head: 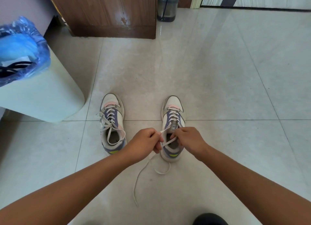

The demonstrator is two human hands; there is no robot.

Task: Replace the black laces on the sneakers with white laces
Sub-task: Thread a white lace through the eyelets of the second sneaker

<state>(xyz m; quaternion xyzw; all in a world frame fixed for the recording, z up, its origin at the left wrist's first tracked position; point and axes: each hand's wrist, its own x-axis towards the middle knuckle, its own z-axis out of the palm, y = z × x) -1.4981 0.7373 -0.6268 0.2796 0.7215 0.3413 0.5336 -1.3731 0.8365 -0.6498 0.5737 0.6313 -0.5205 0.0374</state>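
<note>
Two white, purple and pink sneakers stand side by side on the tiled floor, toes pointing away from me. The left sneaker [112, 123] carries a white lace tied in a loose bow. The right sneaker [173, 117] is threaded with a white lace [168, 142] whose ends are untied. My left hand [145, 144] pinches one end of that lace over the shoe's opening. My right hand [188, 141] pinches the other end beside the tongue. The lace's loose tails [141, 172] trail on the floor toward me. Black laces [13, 68] lie in the bin at the left.
A pale green bin [42, 93] lined with a blue plastic bag [21, 44] stands at the left. A wooden cabinet [107, 12] and a water jug [167, 5] are at the back. A dark object [210, 219] sits at the bottom edge.
</note>
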